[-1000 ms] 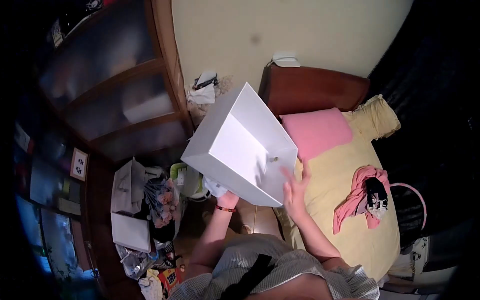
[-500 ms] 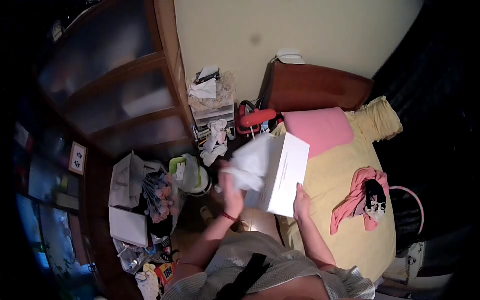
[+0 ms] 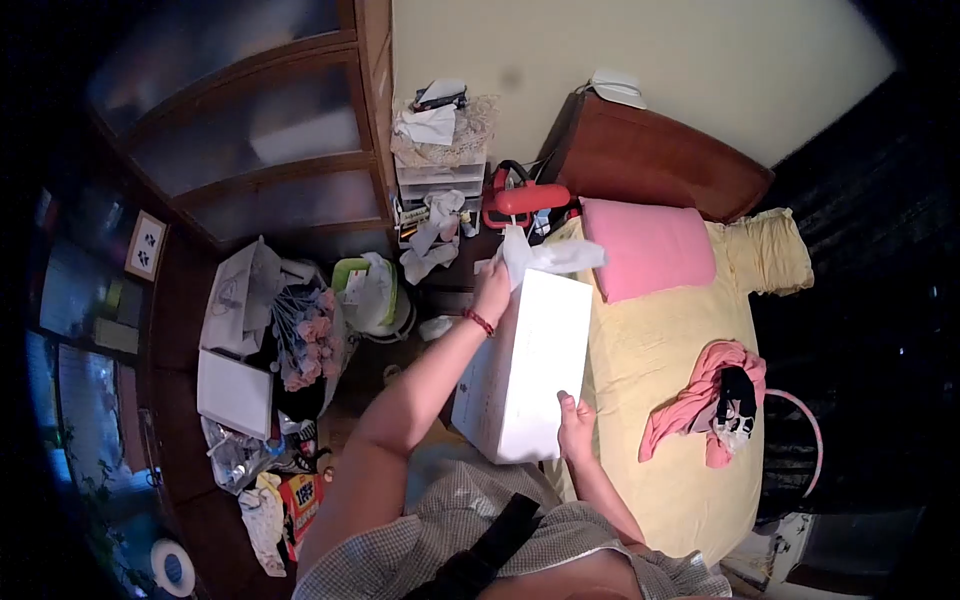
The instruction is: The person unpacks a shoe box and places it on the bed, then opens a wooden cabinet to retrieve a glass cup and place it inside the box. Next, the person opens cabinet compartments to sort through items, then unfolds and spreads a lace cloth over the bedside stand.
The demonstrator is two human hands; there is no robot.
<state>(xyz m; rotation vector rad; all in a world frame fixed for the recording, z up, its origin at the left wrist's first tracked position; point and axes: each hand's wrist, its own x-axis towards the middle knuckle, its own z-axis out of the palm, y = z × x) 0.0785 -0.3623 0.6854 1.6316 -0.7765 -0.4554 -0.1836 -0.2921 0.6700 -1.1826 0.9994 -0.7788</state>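
Head view: handling appears midway, the left hand (image 3: 490, 292) pinching a white cloth (image 3: 566, 258), the right hand (image 3: 577, 430) gripping the box (image 3: 545, 350), not yet set down.

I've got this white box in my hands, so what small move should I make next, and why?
I'd probably gather the loose end of the white tissue or cloth into your left hand: it flares out by the far end of the white box, while your right hand grips the near end.
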